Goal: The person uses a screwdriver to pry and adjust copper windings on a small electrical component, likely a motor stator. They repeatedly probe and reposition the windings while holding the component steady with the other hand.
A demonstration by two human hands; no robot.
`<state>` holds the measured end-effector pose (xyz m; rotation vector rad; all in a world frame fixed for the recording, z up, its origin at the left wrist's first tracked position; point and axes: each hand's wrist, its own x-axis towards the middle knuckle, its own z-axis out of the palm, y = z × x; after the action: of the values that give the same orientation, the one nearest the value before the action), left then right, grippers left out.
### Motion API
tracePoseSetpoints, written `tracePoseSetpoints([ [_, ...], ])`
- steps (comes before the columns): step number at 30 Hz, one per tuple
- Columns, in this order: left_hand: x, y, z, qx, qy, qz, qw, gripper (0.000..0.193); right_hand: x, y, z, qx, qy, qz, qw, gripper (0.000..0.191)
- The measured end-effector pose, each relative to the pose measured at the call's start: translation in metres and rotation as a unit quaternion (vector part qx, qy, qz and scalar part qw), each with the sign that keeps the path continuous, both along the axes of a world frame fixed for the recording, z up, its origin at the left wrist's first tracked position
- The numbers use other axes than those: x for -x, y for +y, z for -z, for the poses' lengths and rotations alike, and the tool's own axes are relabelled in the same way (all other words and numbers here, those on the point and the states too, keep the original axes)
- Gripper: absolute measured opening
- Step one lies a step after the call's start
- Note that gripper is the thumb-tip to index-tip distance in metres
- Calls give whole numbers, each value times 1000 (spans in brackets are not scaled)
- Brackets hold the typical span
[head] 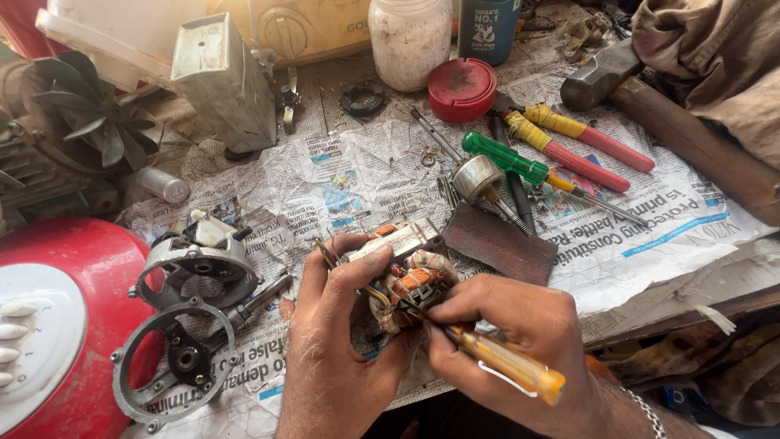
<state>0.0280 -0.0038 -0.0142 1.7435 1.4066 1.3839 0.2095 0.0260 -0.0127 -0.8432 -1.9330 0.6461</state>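
Head view, copper-wound motor stator (410,272), orange tape, grey metal core, left hand (341,325) gripping.

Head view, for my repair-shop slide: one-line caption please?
Left hand steadies a copper-wound motor stator while right hand works an amber-handled screwdriver into it.

white plastic jar (409,36) top centre | dark teal labelled bottle (487,28) just right of it

Head cam, steep down, close over workbench (650,244)
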Motion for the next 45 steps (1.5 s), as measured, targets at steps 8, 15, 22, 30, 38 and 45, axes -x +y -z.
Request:
tracePoseSetpoints([
  [8, 0, 1, -1, -17, 26, -6, 999, 74, -2, 2, 5, 31, -13, -13, 999, 19],
  [15, 0, 1, 0, -35, 49, -16, 998, 75, -1, 3, 5, 23, -14, -26, 999, 20],
  [22, 0, 0, 0, -42, 50, -11, 998, 74, -1, 3, 7, 38, -3, -30, 999, 19],
  [30, -1, 0, 1, -39, 50, -12, 998, 71, -3, 5, 4, 24, -5, -32, 999, 19],
  [38, -1, 0, 1, -39, 56, -14, 998, 74, 0, 4, 4, 13, -2, -39, 999, 19],
  [45, 0, 0, 1, -47, 58, -10, 997, 74, 2, 2, 6, -7, -14, -46, 999, 21],
])
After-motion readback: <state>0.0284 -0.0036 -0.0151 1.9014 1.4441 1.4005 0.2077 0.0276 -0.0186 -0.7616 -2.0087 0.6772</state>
